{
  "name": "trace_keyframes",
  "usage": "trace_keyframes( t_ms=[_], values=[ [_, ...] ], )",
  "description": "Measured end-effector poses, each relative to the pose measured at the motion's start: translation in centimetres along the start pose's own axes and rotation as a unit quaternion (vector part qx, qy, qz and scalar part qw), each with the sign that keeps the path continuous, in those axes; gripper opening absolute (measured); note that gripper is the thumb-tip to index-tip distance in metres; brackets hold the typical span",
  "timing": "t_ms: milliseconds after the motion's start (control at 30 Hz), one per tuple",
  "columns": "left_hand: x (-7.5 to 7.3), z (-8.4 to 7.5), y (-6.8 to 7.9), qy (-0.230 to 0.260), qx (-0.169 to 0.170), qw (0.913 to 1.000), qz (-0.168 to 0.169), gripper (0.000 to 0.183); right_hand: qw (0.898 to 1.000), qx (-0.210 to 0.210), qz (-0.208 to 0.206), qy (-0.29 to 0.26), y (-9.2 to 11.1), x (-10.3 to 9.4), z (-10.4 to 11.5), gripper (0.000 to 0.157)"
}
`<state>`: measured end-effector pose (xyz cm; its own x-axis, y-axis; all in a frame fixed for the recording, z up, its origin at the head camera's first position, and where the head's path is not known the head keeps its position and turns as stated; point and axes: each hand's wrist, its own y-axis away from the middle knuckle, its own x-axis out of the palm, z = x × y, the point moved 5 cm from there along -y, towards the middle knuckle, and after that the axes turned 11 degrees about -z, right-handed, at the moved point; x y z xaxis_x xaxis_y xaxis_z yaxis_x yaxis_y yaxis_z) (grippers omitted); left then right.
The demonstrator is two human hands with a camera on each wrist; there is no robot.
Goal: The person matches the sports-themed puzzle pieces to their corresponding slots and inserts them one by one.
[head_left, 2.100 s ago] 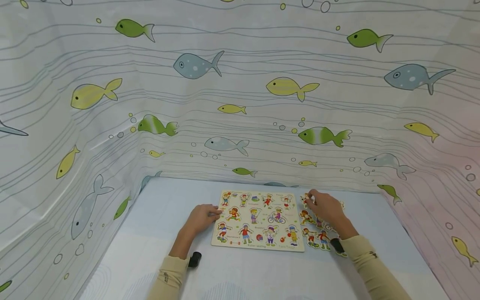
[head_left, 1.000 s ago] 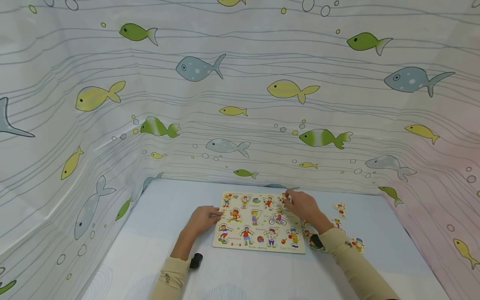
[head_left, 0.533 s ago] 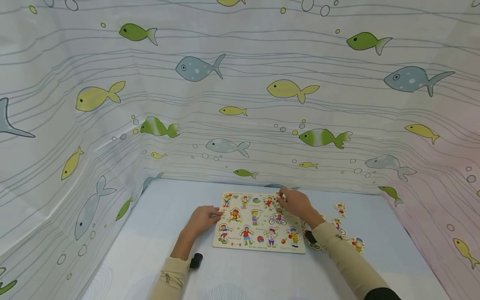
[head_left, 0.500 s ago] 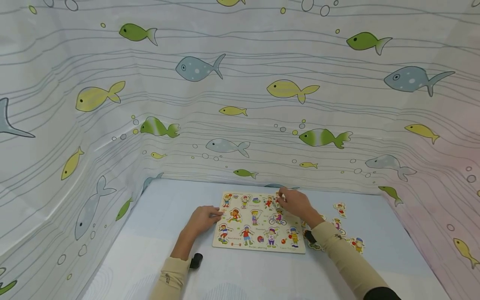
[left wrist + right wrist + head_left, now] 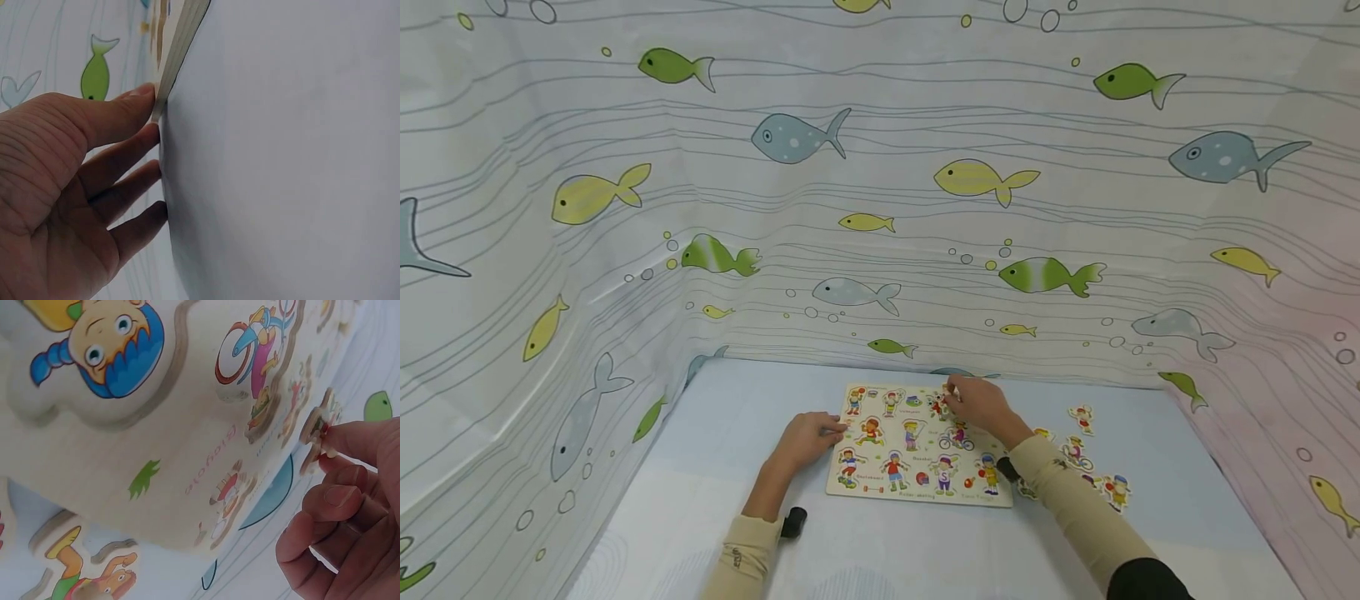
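A pale wooden puzzle board (image 5: 883, 493), printed with children doing sports, lies flat on the table. My left hand (image 5: 805, 437) is at its left edge. In the left wrist view the thumb touches the board's edge (image 5: 181, 50), and the other fingers stretch out loosely just below. Over the top row, my right hand (image 5: 981, 404) pinches a small cut-out puzzle piece (image 5: 317, 431) between thumb and forefinger. The piece is seen nearly edge-on in the right wrist view, so its picture is mostly hidden. Its remaining fingers curl inward beneath.
Several loose figure pieces lie right of the board, among them a tennis player (image 5: 1081, 419), a cyclist (image 5: 1077, 452) and a blue-capped figure (image 5: 1116, 492). The right sleeve (image 5: 1071, 508) covers others partly. A fish-print curtain (image 5: 880, 250) surrounds the table's back and sides.
My right hand has carried a puzzle piece from the loose pieces leftward onto the board, and has slid a little farther left in the last half second. My left hand has stayed put.
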<state>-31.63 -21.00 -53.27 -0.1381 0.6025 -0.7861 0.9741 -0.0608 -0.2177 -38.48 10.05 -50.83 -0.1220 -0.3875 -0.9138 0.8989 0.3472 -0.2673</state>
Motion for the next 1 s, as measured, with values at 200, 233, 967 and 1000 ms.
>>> trace_keyframes(
  t_ms=[200, 233, 967, 1000],
  values=[
    [0.1, 0.0, 0.1, 0.002, 0.006, 1.0000, 0.003, 0.018, 1.000, 0.007, 0.016, -0.010, -0.1, 0.6, 0.3, 0.014],
    [0.1, 0.0, 0.1, 0.002, 0.006, 1.0000, 0.003, 0.019, 1.000, 0.008, 0.017, -0.010, -0.2, 0.7, 0.4, 0.013],
    [0.0, 0.0, -0.1, 0.002, -0.005, 1.0000, 0.001, 0.018, 0.999, 0.028, 0.034, 0.033, -1.1, 2.4, 0.5, 0.013],
    [0.0, 0.0, -0.1, 0.002, -0.005, 1.0000, 0.001, 0.018, 0.999, 0.028, 0.033, 0.031, -1.1, 2.4, 0.5, 0.013]
  ],
)
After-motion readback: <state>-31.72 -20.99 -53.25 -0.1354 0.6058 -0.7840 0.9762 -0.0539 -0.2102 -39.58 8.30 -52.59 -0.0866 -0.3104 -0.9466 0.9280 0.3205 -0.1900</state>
